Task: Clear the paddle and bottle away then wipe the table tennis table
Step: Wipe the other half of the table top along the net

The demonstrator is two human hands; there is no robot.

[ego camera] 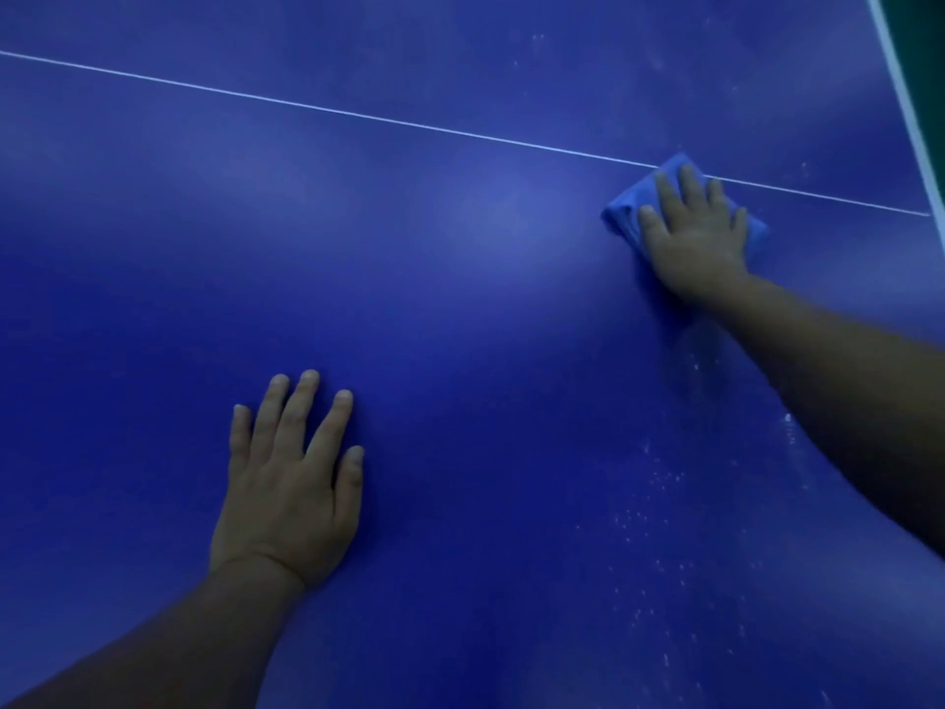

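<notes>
Head view: right hand (698,237) presses a cloth (626,212) flat, fingers straight and slightly apart, on the table (460,299) line near its far right edge, while left hand (291,483), fingers spread, braces the reach; paddle and bottle unseen.

I'm in a games room or sports hall: blue table tennis table (409,299) under me, thin white centre line (358,114) across it, white edge stripe (900,89), green floor (925,38) beyond.
</notes>
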